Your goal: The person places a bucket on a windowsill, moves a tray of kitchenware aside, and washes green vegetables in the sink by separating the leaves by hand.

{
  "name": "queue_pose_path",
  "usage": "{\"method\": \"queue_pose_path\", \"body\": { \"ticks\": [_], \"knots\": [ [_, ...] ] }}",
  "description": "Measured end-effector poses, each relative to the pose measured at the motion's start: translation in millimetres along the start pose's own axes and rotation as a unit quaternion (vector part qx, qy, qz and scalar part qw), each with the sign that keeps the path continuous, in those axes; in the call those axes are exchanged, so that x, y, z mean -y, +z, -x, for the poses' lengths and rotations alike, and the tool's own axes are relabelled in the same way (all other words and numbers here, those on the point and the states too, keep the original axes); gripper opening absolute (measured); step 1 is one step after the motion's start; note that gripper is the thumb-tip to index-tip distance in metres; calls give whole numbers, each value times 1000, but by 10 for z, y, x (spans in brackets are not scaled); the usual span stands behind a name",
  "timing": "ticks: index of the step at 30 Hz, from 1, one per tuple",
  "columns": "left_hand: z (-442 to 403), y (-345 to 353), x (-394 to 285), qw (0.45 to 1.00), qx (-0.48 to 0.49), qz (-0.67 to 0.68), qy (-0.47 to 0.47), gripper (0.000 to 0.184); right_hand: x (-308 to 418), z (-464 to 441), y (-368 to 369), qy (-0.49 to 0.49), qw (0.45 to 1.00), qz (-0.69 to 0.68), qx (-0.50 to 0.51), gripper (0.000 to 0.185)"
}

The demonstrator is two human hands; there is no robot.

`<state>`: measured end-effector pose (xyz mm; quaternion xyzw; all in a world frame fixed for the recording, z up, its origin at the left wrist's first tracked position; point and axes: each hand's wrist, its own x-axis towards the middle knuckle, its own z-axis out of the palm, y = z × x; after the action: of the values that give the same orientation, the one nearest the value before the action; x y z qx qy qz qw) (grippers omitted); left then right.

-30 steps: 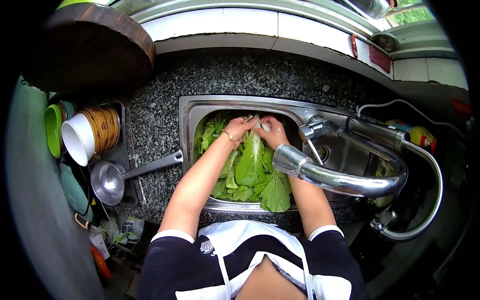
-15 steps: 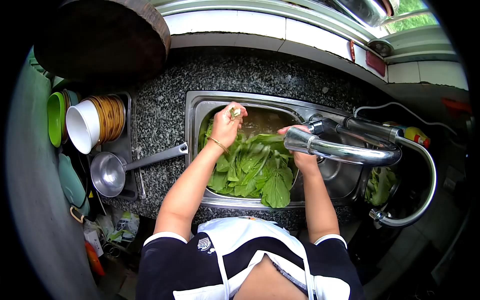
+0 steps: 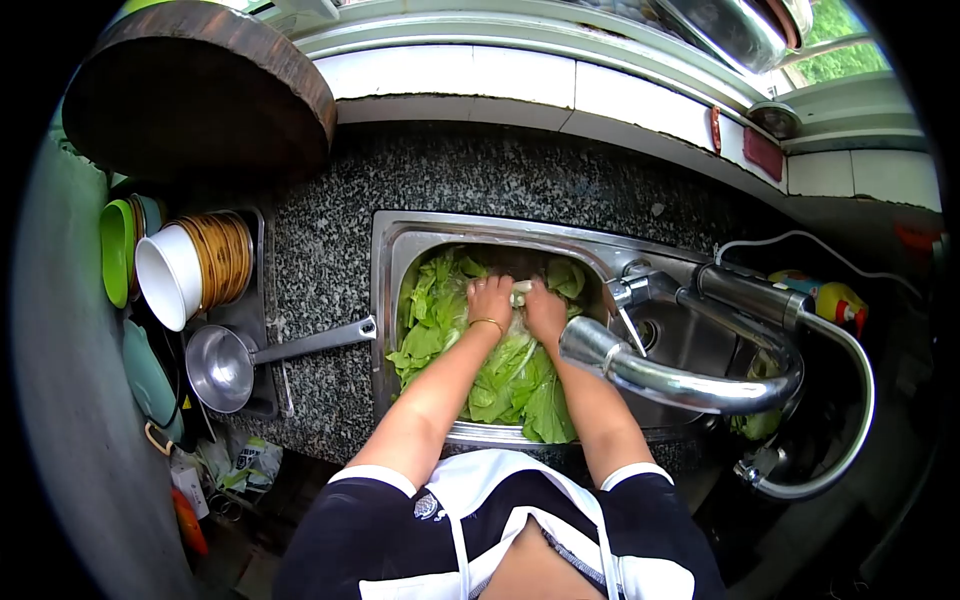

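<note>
1. Head view: I see left hand (image 3: 490, 302) and right hand (image 3: 545, 312), grips closed around a pale stem (image 3: 520, 290).
2. Greens (image 3: 512, 385) lie by the left edge of the sink (image 3: 384, 290), lapping its front edge.
3. Faucet (image 3: 690, 392) crowds the right forearm (image 3: 598, 415).

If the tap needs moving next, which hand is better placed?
Probably the right hand: it is nearer the tap, with the left hand farther off. Both are down at the leafy greens.
</note>
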<state>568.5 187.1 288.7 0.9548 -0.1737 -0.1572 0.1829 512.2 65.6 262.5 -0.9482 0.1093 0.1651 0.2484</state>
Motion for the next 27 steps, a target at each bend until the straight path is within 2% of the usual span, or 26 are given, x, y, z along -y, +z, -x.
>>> {"method": "queue_pose_path", "body": {
  "ticks": [2, 3, 5, 6, 7, 8, 9, 10, 11, 12, 13, 14, 15, 16, 18, 19, 20, 21, 22, 24, 26, 27],
  "knots": [
    [-182, -183, 93, 963, 267, 22, -5, 33, -52, -31, -123, -65, 996, 55, 31, 20],
    [-289, 123, 435, 957, 284, -2, 62, 39, 5, -66, -206, -66, 996, 56, 30, 20],
    [-444, 10, 399, 956, 290, -36, 30, 41, 144, -180, -287, 174, 983, -46, 35, 21],
    [-470, -46, 393, 951, 300, -72, -2, 44, 171, -210, -252, 172, 984, -46, 33, 21],
    [-475, -33, 255, 953, 281, -96, -62, 41, 184, -221, -173, 134, 988, -77, 24, 21],
    [-458, -41, 144, 953, 280, -97, -60, 41, 194, -229, -101, 97, 989, -107, 13, 22],
    [-418, -213, -41, 964, 250, 12, -89, 38, 190, -255, -30, 104, 968, -220, -52, 31],
    [-369, -310, -181, 962, 217, 122, -116, 36, 186, -223, -84, 103, 969, -218, -56, 31],
    [-277, -51, -147, 977, 97, 159, -104, 32, 173, -150, -139, 66, 914, -387, -104, 37],
    [-133, -141, -191, 977, 95, 161, -103, 32, 204, -34, -214, 28, 826, -544, -145, 45],
    [40, -353, -275, 983, 65, 170, -19, 31, 402, 152, -570, 15, 795, -595, -118, 59],
    [190, -565, -362, 981, 31, 177, 66, 30, 519, 316, -757, 2, 800, -589, -114, 61],
    [341, -725, -464, 977, 36, 192, 81, 29, 638, 480, -946, -10, 805, -583, -110, 63],
    [464, -881, -567, 973, 41, 207, 97, 28, 755, 638, -1088, -62, 820, -554, -134, 62],
    [657, -1196, -708, 975, 56, 182, 114, 28, 707, 917, -1090, -67, 904, -367, -210, 36],
    [747, -1347, -784, 968, 18, 204, 148, 29, 956, 956, -1360, -129, 856, -406, -294, 24],
    [838, -1471, -845, 957, -18, 225, 180, 30, 1000, 1063, -1396, -128, 841, -415, -324, 26],
    [915, -1558, -890, 946, -39, 233, 221, 33, 1049, 1179, -1460, -137, 837, -398, -350, 23],
    [983, -1602, -907, 945, -40, 233, 225, 33, 1107, 1290, -1530, -146, 831, -383, -377, 21],
    [1101, -1665, -919, 902, -29, 333, 274, 35, 1217, 1446, -1542, -138, 825, -372, -403, 16],
    [1175, -1499, -834, 897, -34, 318, 305, 38, 1232, 1534, -1394, -98, 819, -378, -420, 11],
    [1214, -1315, -773, 931, -38, 275, 238, 39, 1182, 1516, -1230, -26, 803, -431, -410, 10]
  ]
}}
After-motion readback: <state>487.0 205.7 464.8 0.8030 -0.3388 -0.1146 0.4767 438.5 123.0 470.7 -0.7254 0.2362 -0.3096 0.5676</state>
